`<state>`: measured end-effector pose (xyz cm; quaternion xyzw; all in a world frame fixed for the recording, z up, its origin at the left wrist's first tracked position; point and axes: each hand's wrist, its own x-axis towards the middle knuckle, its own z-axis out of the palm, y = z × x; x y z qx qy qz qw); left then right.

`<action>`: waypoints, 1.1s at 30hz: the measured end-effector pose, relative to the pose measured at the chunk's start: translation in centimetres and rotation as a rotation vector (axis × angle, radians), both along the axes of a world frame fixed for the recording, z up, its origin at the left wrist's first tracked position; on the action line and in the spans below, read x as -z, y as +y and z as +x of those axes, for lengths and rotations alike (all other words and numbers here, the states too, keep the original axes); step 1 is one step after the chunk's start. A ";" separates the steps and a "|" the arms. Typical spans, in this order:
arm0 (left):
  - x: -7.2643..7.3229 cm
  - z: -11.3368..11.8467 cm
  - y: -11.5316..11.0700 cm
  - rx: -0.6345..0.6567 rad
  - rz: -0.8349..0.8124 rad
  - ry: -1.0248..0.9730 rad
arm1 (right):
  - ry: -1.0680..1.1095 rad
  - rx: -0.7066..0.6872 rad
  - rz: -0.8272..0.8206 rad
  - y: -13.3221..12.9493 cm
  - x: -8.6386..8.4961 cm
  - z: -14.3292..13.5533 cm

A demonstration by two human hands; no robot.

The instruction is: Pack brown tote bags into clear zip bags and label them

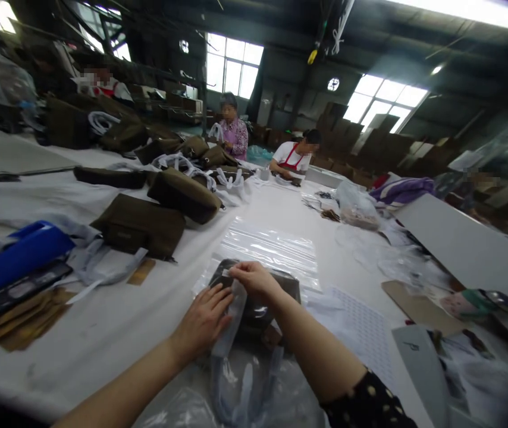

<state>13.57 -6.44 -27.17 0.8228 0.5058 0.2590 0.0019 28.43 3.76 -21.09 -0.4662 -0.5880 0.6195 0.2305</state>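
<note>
A dark olive bag [254, 312] lies in front of me inside a clear plastic bag [247, 380], its pale wrapped strap running toward me. Flat on the left side of the plastic rests my left hand [204, 321], fingers stretched out and holding nothing. My right hand [254, 279] is closed in a pinch over the far left part of the bag. A small white piece [226, 273], perhaps a label, shows at its fingertips; whether it is loose or stuck to the plastic I cannot tell. Just beyond lie flat clear plastic bags [272, 246].
To the left are more olive bags [140, 226], a blue tool-like object [22, 252] and brown paper pieces [26, 321]. On the right lie a printed sheet [363, 327], a grey device [421, 362] and a green-topped jar [479, 302]. Co-workers [292, 156] stand farther back.
</note>
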 end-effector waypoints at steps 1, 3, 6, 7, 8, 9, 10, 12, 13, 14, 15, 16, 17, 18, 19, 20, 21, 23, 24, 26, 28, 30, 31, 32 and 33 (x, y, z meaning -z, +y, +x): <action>0.3 -0.1 0.2 0.006 0.006 0.005 | -0.077 0.002 0.015 0.9 0.5 -1.1; 0.6 -0.3 0.5 0.014 0.012 0.009 | -0.196 0.035 0.045 2.5 1.5 -2.5; 0.8 -0.6 1.0 0.023 0.006 0.004 | -0.289 0.080 0.069 3.9 2.5 -3.3; 0.9 -0.7 1.2 0.028 0.003 -0.002 | -0.317 0.090 0.076 4.2 2.6 -3.5; 1.0 -0.8 1.4 0.033 0.003 -0.011 | -0.345 0.096 0.081 4.5 2.6 -3.6; 1.2 -0.9 1.6 0.042 0.002 -0.020 | -0.372 0.099 0.085 4.7 2.6 -3.7; 1.3 -1.0 1.9 0.053 0.001 -0.030 | -0.396 0.100 0.088 4.8 2.5 -3.8; 1.4 -1.3 2.5 0.067 -0.002 -0.056 | -0.439 0.100 0.093 5.2 2.3 -3.9; 1.4 -1.5 2.8 0.065 -0.002 -0.073 | -0.459 0.098 0.095 5.3 2.2 -3.9; 1.3 -1.6 3.1 0.058 0.001 -0.091 | -0.477 0.093 0.096 5.5 2.1 -3.9; 1.2 -1.8 3.5 0.045 0.006 -0.110 | -0.495 0.085 0.094 5.6 2.0 -3.9; 1.1 -2.1 3.9 0.026 0.011 -0.126 | -0.513 0.074 0.090 5.7 1.9 -3.8; 1.0 -2.2 4.3 0.007 0.014 -0.137 | -0.529 0.060 0.085 5.9 1.8 -3.8; 0.8 -2.4 4.7 -0.010 0.013 -0.143 | -0.545 0.044 0.079 6.0 1.8 -3.7; 0.7 -2.6 5.1 -0.025 0.009 -0.143 | -0.561 0.027 0.073 6.1 1.7 -3.7; 0.6 -2.7 5.6 -0.038 0.000 -0.138 | -0.576 0.010 0.069 6.2 1.6 -3.7; 0.6 -2.9 6.0 -0.044 -0.011 -0.128 | -0.592 -0.006 0.069 6.3 1.6 -3.7; 0.7 -3.1 6.8 -0.045 -0.042 -0.099 | -0.625 -0.036 0.078 6.4 1.3 -3.7; 0.9 -3.1 7.1 -0.042 -0.062 -0.085 | -0.643 -0.051 0.088 6.5 1.1 -3.7; 1.3 -3.2 7.8 -0.034 -0.100 -0.067 | -0.679 -0.084 0.118 6.4 0.6 -3.7; 1.6 -3.2 8.4 -0.022 -0.126 -0.067 | -0.717 -0.113 0.172 6.0 0.0 -3.6; 1.8 -2.9 8.9 -0.009 -0.142 -0.078 | -0.759 -0.102 0.268 5.2 -0.4 -3.5; 1.7 -2.7 9.1 -0.001 -0.149 -0.086 | -0.809 -0.105 0.360 4.7 -0.5 -3.4; 1.6 -2.6 9.3 0.010 -0.160 -0.097 | -0.883 -0.132 0.476 4.2 -0.6 -3.3; 1.4 -2.6 9.4 0.023 -0.173 -0.114 | -0.968 -0.179 0.597 3.7 -0.6 -3.2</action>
